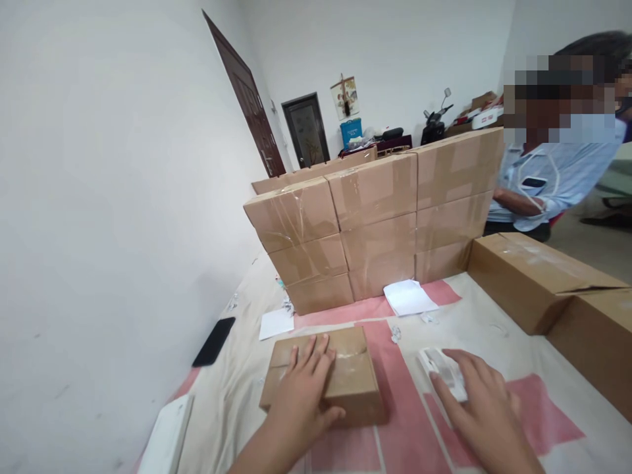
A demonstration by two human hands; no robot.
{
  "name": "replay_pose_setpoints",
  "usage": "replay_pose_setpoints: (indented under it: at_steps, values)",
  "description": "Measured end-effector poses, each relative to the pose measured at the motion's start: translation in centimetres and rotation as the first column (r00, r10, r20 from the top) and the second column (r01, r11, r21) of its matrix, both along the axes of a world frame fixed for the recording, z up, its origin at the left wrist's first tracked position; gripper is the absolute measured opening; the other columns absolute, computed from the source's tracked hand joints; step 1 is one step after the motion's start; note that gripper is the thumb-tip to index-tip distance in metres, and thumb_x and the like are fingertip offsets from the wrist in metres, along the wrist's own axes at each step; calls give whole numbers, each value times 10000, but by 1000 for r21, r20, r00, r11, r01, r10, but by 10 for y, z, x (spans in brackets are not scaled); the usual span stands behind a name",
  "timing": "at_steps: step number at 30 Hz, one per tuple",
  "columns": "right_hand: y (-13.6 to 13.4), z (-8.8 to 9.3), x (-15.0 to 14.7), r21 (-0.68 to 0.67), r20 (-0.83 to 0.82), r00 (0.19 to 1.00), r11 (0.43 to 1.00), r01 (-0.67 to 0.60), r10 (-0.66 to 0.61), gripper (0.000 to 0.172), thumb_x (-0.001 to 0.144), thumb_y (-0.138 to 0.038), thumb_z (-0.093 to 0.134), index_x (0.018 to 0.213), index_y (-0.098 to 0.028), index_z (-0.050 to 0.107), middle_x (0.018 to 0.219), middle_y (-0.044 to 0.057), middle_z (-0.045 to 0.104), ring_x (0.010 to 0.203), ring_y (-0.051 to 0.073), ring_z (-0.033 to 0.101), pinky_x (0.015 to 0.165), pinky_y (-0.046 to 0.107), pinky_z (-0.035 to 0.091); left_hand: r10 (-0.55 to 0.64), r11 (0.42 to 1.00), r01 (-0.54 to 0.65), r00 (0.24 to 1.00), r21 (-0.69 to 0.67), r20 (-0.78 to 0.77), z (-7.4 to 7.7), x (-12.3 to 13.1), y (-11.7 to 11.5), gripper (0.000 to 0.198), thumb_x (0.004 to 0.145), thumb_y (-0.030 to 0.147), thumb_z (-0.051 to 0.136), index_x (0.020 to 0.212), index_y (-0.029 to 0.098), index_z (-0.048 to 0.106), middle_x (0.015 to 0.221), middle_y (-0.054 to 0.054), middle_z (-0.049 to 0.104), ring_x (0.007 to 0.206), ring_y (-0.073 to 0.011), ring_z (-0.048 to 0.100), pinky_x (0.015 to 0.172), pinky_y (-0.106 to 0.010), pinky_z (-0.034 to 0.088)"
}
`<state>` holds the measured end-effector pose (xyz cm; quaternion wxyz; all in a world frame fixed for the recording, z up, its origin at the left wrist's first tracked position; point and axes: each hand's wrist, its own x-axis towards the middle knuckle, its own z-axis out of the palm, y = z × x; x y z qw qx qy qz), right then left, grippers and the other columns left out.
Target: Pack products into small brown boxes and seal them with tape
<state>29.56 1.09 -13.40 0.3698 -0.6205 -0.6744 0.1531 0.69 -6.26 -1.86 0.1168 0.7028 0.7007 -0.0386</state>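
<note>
My left hand [303,388] lies flat on top of a closed cardboard box [351,368], its fingers spread towards the far edge. Across the box top runs a seam with a shiny patch. On the right, my right hand [486,405] has thumb and fingers around a small white object with a greyish clear band [445,372], which looks like a tape dispenser. It is at the cloth, apart from the box. Whether it rests on the cloth I cannot tell.
Stacked, taped cardboard boxes [378,227] form a wall behind. More boxes [533,276] stand at right. White papers [409,297], a black phone [214,342] and a white flat object [166,434] lie on the patterned cloth. A person [553,171] sits at the far right.
</note>
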Motion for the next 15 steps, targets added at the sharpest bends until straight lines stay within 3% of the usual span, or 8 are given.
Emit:
replay_pose_setpoints:
  at_steps: [2, 4, 6, 8, 11, 13, 15]
  values:
    - [5, -15, 25, -160, 62, 997, 987, -32, 42, 546, 857, -623, 492, 1146, -208, 699, 1172, 150, 730, 1031, 402, 680, 871, 565, 514, -1, 1000, 1, 1000, 21, -2, 6, -6, 10, 886, 748, 348, 815, 1540, 201, 447, 1691, -115, 186, 1579, -353, 173, 1276, -630, 190]
    - [4, -27, 41, -238, 38, 991, 964, -117, 129, 561, 856, -637, 498, 1111, -191, 723, 1122, 160, 756, 1005, 377, 706, 827, 490, 554, -17, 999, 18, 999, 28, -33, 5, -8, 16, 878, 736, 368, 831, 1519, 197, 472, 1684, -125, 226, 1569, -361, 220, 1258, -640, 242]
    - [-1, -35, 47, -241, 9, 991, 962, -128, 134, 567, 868, -649, 509, 1114, -188, 729, 1127, 158, 763, 1039, 358, 711, 835, 443, 572, -56, 996, 63, 992, 59, -112, -6, -6, 15, 897, 726, 380, 847, 1520, 197, 473, 1669, -139, 279, 1542, -383, 297, 1220, -658, 314]
    - [-6, -40, 48, -224, -7, 995, 970, -97, 98, 554, 864, -657, 540, 1097, -191, 729, 1113, 150, 765, 1020, 344, 719, 839, 428, 580, -77, 974, 124, 968, 187, -240, -22, -3, 7, 846, 742, 363, 843, 1500, 199, 507, 1613, -153, 414, 1457, -391, 441, 1165, -634, 403]
    - [-6, -44, 47, -173, -50, 994, 979, -109, 101, 504, 843, -656, 584, 1000, -198, 726, 1064, 139, 757, 969, 328, 718, 850, 423, 579, 17, 850, 200, 914, 488, -404, -47, 7, -11, 616, 827, 289, 762, 1414, 185, 605, 1364, -141, 656, 1211, -325, 629, 1030, -498, 518]
    - [0, -46, 47, -173, -110, 986, 975, -140, 122, 505, 849, -672, 560, 926, -200, 722, 1034, 133, 748, 968, 322, 708, 864, 419, 573, 68, 740, 229, 910, 632, -410, -63, 25, -18, 525, 860, 293, 722, 1368, 186, 641, 1264, -128, 696, 1130, -306, 651, 951, -447, 535]
    - [8, -45, 48, -220, -193, 968, 955, -199, 158, 536, 860, -699, 520, 847, -200, 715, 983, 122, 743, 965, 311, 702, 882, 407, 567, 2, 613, 289, 930, 735, -367, -83, 55, -17, 487, 881, 343, 705, 1350, 225, 647, 1279, -117, 694, 1133, -303, 655, 909, -418, 537]
